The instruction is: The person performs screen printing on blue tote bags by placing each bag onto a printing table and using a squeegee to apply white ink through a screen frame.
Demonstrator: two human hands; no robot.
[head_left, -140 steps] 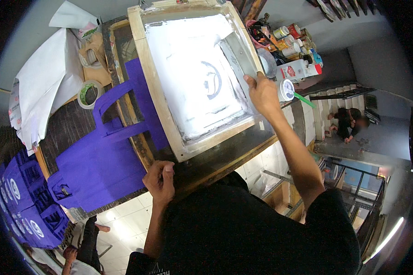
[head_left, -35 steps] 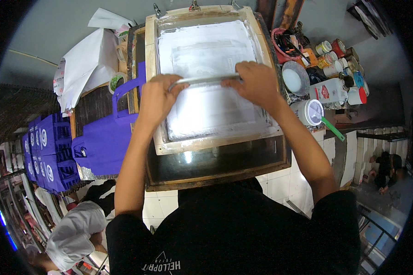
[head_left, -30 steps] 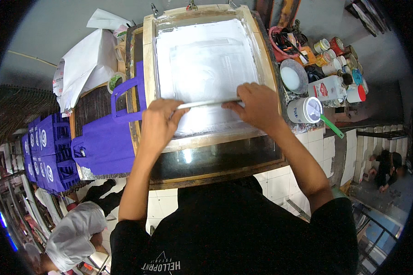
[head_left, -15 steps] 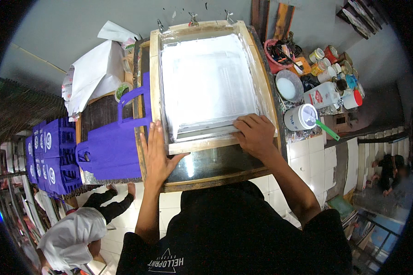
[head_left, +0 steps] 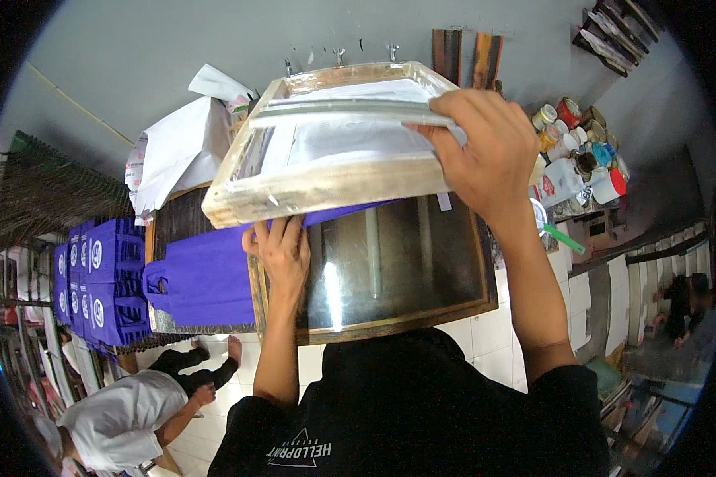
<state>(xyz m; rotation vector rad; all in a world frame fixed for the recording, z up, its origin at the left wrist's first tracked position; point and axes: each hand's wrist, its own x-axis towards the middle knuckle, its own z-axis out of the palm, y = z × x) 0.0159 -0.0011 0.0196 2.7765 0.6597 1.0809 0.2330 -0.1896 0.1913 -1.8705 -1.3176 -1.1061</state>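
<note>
A wooden screen-printing frame [head_left: 334,187] is tilted up, its near edge raised off the glass-topped table [head_left: 406,254] and its far edge by the wall clamps. Across the frame lies a long squeegee [head_left: 342,111]. My right hand [head_left: 489,147] is closed on the squeegee's right end, thumb below and fingers above, close against the frame. Beneath the raised edge, a purple cloth bag [head_left: 207,274] stretches from the left onto the glass. My left hand [head_left: 280,253] has curled fingers gripping the bag's edge; the frame hides part of the cloth.
Paint tubs and bottles [head_left: 569,179] crowd the right side, near a green-handled tool [head_left: 565,238]. White paper [head_left: 184,147] is heaped at the left. Printed purple bags [head_left: 95,274] are stacked farther left. A person in white [head_left: 123,417] is at lower left, another person [head_left: 680,306] at far right.
The frame's near edge has risen from the table, with my right hand and the squeegee moving up and away. My left hand has gone from lying spread beside the frame to gripping the purple bag.
</note>
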